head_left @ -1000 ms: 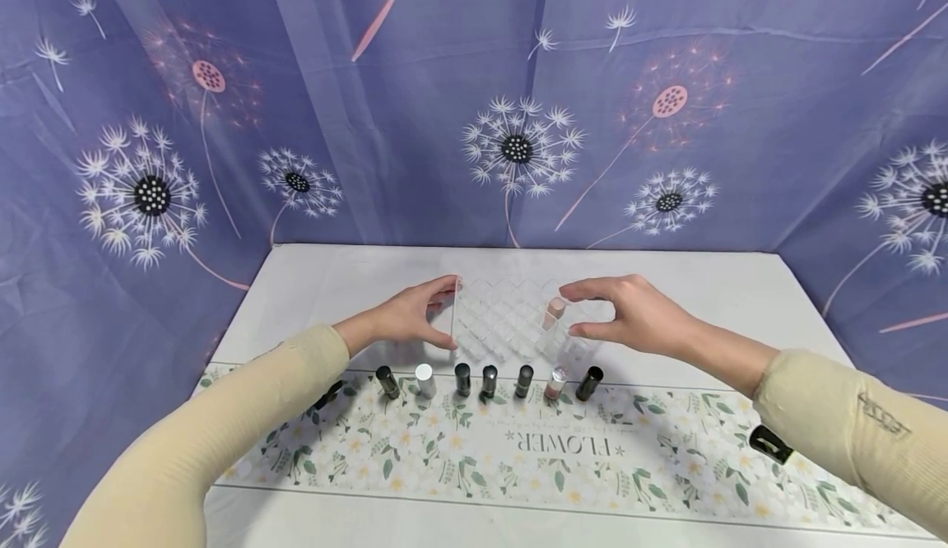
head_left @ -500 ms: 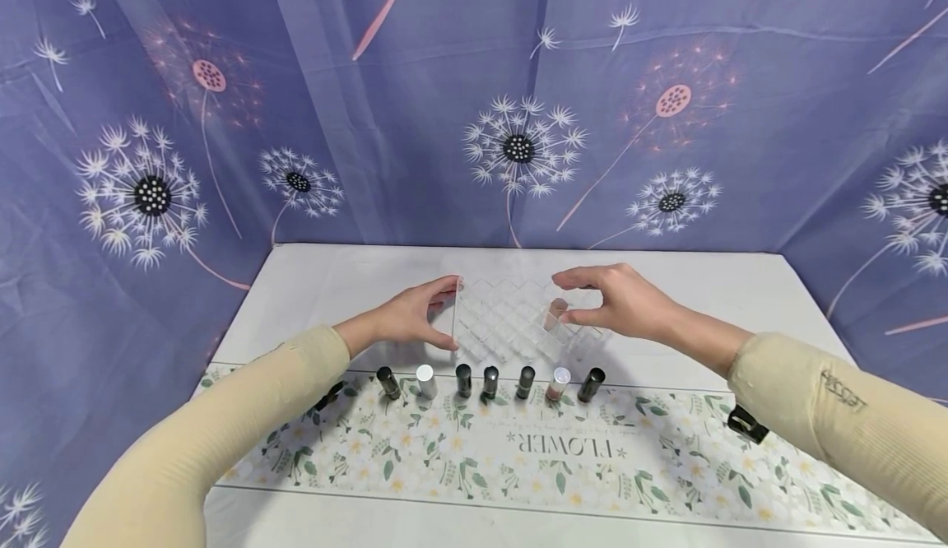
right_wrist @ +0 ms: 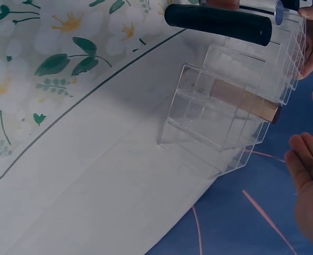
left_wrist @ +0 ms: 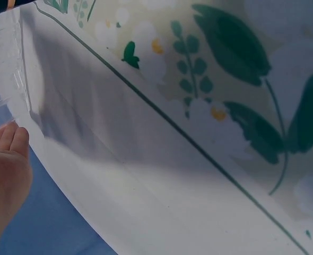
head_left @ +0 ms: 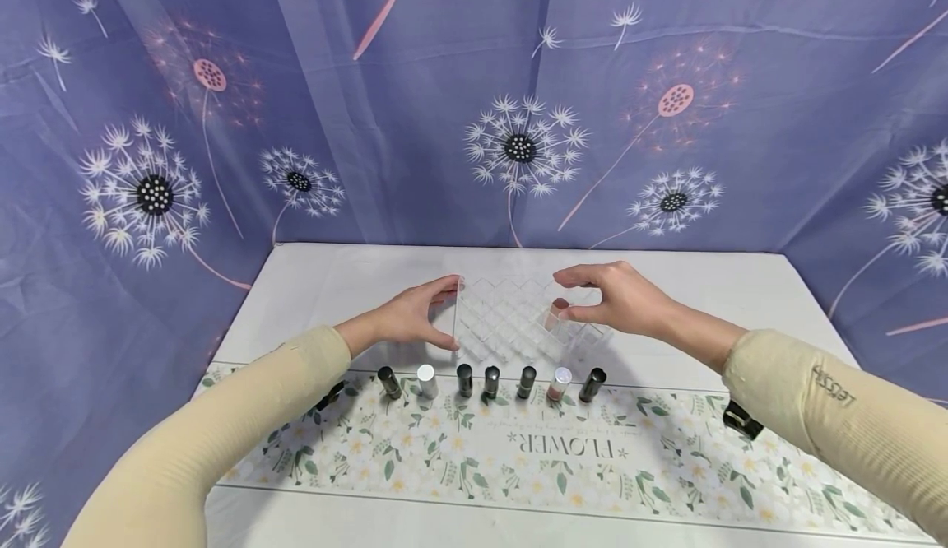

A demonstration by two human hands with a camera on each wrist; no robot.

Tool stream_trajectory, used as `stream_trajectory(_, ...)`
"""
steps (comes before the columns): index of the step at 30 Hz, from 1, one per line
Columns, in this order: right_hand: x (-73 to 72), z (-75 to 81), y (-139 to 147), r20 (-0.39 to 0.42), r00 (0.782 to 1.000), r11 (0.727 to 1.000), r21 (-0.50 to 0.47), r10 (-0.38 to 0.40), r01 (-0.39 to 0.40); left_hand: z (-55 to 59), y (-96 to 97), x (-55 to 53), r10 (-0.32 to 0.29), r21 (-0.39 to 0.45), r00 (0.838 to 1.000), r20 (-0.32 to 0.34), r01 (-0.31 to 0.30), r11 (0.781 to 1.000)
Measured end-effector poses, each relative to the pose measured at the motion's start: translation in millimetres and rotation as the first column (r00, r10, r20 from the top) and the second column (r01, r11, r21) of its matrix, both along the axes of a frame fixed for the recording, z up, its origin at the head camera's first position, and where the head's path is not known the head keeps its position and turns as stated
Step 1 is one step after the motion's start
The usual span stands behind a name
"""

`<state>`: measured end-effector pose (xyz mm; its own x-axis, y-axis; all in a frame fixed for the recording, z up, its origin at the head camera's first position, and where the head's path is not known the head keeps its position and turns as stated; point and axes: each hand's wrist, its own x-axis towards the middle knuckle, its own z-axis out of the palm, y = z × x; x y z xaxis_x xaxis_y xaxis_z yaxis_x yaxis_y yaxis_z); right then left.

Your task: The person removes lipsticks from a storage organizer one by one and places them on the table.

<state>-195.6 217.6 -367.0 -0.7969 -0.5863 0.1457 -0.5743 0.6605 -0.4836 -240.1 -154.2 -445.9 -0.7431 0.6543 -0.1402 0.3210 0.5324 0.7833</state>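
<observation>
A clear acrylic lipstick organizer (head_left: 504, 322) with stepped rows of diamond-shaped slots stands on the white tabletop. My left hand (head_left: 411, 315) holds its left end, fingertips at the back corner and thumb at the front one. One rose-gold lipstick (right_wrist: 244, 100) stands in a slot toward the right end. Close by that end hovers my right hand (head_left: 629, 305), thumb and fingers spread apart with nothing between them. In the head view its thumb overlaps the lipstick's top edge; the right wrist view shows the hand (right_wrist: 310, 180) apart from the lipstick.
Before the organizer, a row of upright lipsticks runs along a floral mat (head_left: 474, 466): several black ones (head_left: 594, 385), a silver one (head_left: 427, 381) and a clear-capped one (head_left: 559, 384). A purple dandelion curtain (head_left: 415, 120) hangs behind the table and at both sides.
My right hand has shifted left, nearer the standing lipstick, its thumb now overlapping the top in the head view. The left hand and organizer have stayed put.
</observation>
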Motion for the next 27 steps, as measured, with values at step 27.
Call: stream_trajectory(27,-6.4,-29.6,-1,0.055,0.998,0.999,-0.049,0.005,-0.002,-3.1,0.3,-1.1,0.012,0.025,1.0,0.021,-0.012,1.0)
